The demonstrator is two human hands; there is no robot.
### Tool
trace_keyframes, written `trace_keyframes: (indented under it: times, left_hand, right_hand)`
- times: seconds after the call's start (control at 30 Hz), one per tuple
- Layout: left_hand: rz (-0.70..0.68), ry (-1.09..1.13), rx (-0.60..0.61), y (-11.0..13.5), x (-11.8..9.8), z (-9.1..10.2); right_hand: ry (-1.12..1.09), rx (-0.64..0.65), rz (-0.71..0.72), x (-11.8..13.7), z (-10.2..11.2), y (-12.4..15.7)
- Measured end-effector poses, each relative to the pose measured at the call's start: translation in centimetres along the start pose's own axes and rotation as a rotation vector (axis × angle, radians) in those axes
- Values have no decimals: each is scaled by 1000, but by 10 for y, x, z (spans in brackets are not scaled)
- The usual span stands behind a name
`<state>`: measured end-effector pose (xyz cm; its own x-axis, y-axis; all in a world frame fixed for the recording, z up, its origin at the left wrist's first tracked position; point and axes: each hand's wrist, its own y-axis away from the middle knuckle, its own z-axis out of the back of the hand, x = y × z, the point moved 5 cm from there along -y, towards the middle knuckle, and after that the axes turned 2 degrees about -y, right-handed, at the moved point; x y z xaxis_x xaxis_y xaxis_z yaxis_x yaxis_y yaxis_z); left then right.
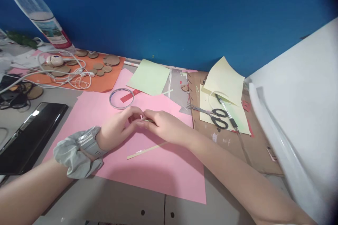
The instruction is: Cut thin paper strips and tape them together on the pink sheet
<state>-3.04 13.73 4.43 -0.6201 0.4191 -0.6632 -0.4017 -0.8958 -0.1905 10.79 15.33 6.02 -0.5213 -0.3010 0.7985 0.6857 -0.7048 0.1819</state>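
Observation:
My left hand [120,126] and my right hand [167,126] meet fingertip to fingertip above a pink sheet of paper [179,179]. Both are closed in a pinch on a small pale paper strip [148,120], mostly hidden by the fingers. Below them a narrow pale yellow strip [144,152] lies on the pink sheet, its right end under my right wrist. Just beyond my left hand lie a roll of clear tape [110,100] and a red strip [129,96]. A light green sheet [150,76] rests farther back.
At right, black-handled scissors [219,117] and a pen [227,110] lie over pale yellow papers [224,81] on cardboard [219,151]. At left are a black phone [33,133], white earphones [81,74], wood slices [111,59] and a bottle [52,28]. A blue wall [158,14] stands behind.

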Motion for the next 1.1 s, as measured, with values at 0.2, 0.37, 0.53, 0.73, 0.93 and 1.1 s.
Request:
trace_keyframes:
  times: [0.2,0.37,0.53,0.73,0.93,1.1]
  left_hand:
    - [4,52,170,-2,3,-2]
    - [-28,-123,384,0,2,2]
    - [0,84,522,3,-2,-3]
    - [-97,-53,492,3,-9,-15]
    - [-151,-49,500,5,-10,-17]
    - [-166,-46,531,7,-11,-15]
  right_hand:
    - [-160,95,57,-3,-1,11]
    - [21,132,-10,-9,-6,23]
    - [126,75,-52,-21,4,32]
    - [123,21,-105,-19,17,45]
    - [-114,58,-126,4,-12,43]
    - [-143,73,-128,5,-30,36]
